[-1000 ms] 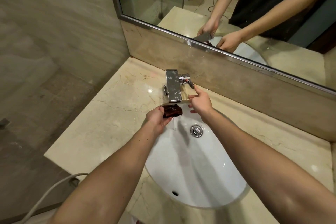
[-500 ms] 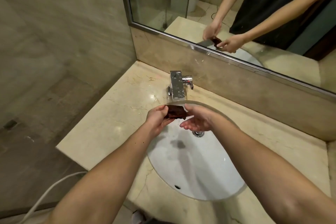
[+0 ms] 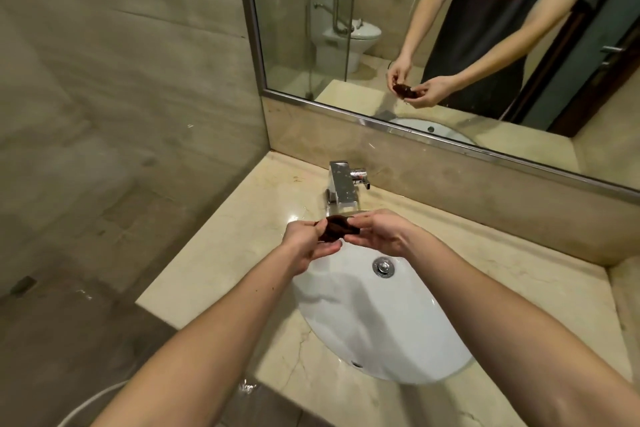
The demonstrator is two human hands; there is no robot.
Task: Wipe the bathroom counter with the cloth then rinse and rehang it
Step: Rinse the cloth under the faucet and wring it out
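Observation:
A small dark brown cloth (image 3: pixel 336 227), bunched up, is held between both hands over the far rim of the white basin (image 3: pixel 381 333). My left hand (image 3: pixel 306 243) pinches its left end. My right hand (image 3: pixel 379 230) holds its right end with curled fingers. The chrome faucet (image 3: pixel 341 185) stands just behind the cloth; I see no water running from it. The beige marble counter (image 3: pixel 225 263) surrounds the basin.
A mirror (image 3: pixel 415 28) above the backsplash reflects a person, the cloth, a toilet and a glass partition. The chrome drain plug (image 3: pixel 383 267) sits in the basin. A tiled wall is on the left, and a white hose (image 3: pixel 83 409) lies at the lower left.
My right hand left the faucet handle and came down to take the cloth's right end. The view has tilted up, showing more of the mirror.

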